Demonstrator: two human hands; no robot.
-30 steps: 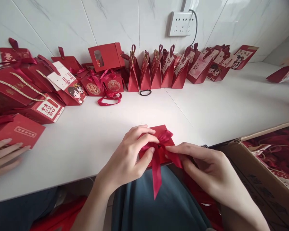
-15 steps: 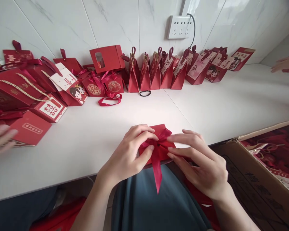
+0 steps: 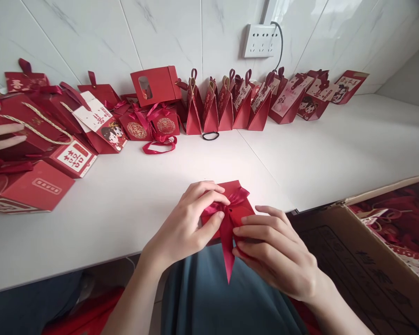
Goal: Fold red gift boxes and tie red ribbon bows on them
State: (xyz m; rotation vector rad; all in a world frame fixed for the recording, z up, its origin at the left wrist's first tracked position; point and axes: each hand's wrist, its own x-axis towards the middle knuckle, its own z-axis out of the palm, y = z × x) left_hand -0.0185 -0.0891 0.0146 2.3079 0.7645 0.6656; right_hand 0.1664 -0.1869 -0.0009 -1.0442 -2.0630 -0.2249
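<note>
A small red gift box sits at the front edge of the white counter, close to my body. A dark red satin ribbon is tied in a bow on its top, one pointed tail hanging over the front. My left hand is closed at the bow's left side, thumb and fingers pinching the ribbon near the knot. On the box's right front side rests my right hand, its fingers curled and pressed against the box beside the hanging tail. Its thumb is hidden beneath.
Several finished red gift boxes line the wall, with more bags and boxes at the left. A black hair tie and a ribbon loop lie on the counter. An open carton stands right. Another person's hand reaches in at left.
My right hand has moved down and toward me along the box's right side; my left hand has stayed put. The other person's left-side hand moved up; the hand at far right has left view.
</note>
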